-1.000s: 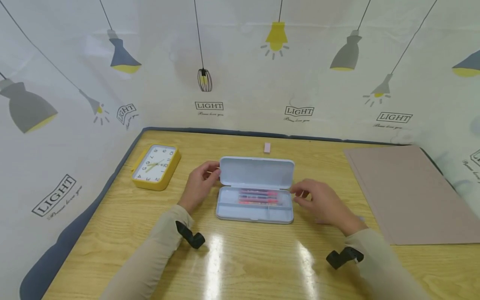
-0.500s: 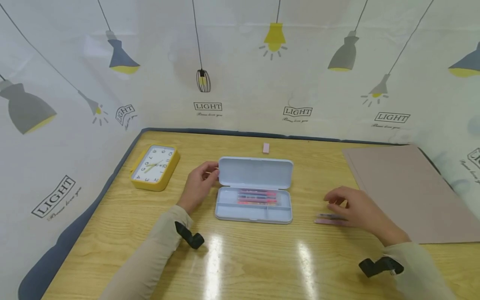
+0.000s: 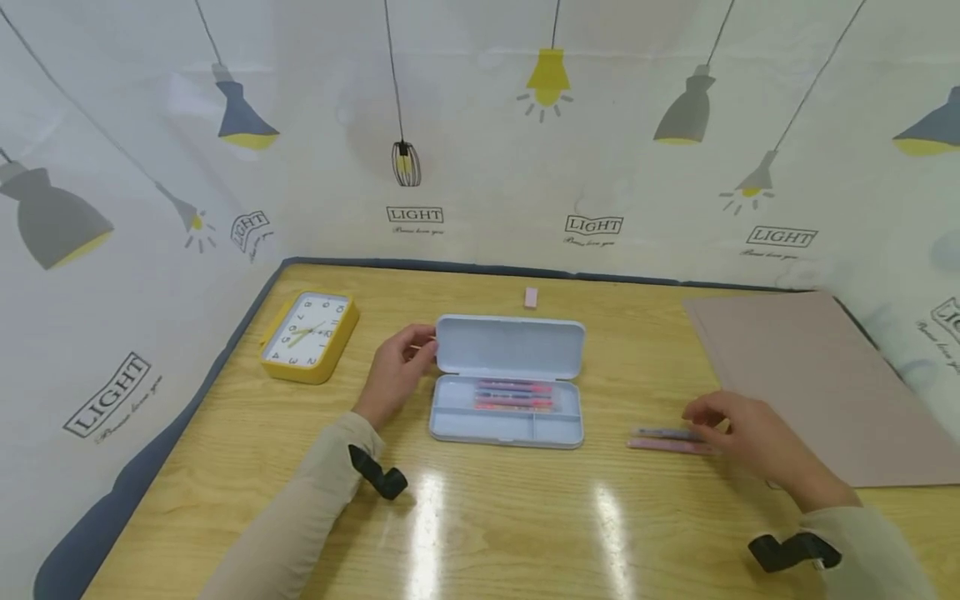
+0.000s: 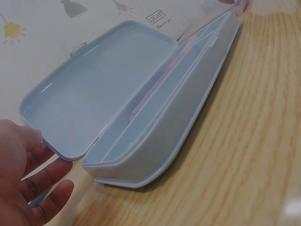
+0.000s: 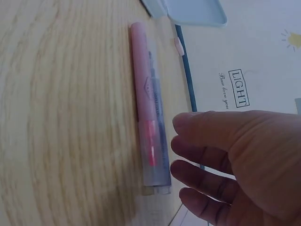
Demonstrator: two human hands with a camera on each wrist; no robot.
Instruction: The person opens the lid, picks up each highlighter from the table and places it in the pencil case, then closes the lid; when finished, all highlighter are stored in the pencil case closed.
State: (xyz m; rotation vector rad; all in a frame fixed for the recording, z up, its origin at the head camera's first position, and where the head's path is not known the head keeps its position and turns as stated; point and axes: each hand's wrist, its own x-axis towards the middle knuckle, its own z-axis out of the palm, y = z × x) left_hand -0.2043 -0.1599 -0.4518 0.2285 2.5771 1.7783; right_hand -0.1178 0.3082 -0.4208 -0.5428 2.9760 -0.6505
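A light blue pencil case [image 3: 480, 427] lies with its lid [image 3: 510, 346] raised in the middle of the table. Several pink and purple pens [image 3: 513, 397] fill its back compartment. My left hand [image 3: 397, 373] pinches the lid's left edge, thumb on the inner side and fingers behind, as the left wrist view shows. To the right of the case lie a pink pen with a clear cap [image 5: 142, 75] and a greyish-purple pen [image 5: 162, 136], side by side. Beside their capped ends, my right hand [image 3: 757, 442] hovers with loosely bent fingers, nothing between them.
A yellow alarm clock [image 3: 322, 367] lies at the left. Behind the case is a small pink eraser [image 3: 531, 297]. A large pinkish-grey sheet [image 3: 817, 375] covers the table's right side, and a lamp-printed curtain [image 3: 480, 158] stands along the back.
My right hand has left the case's right edge and moved right and toward me, to the two loose pens, which now show more fully. The left hand stays at the lid.
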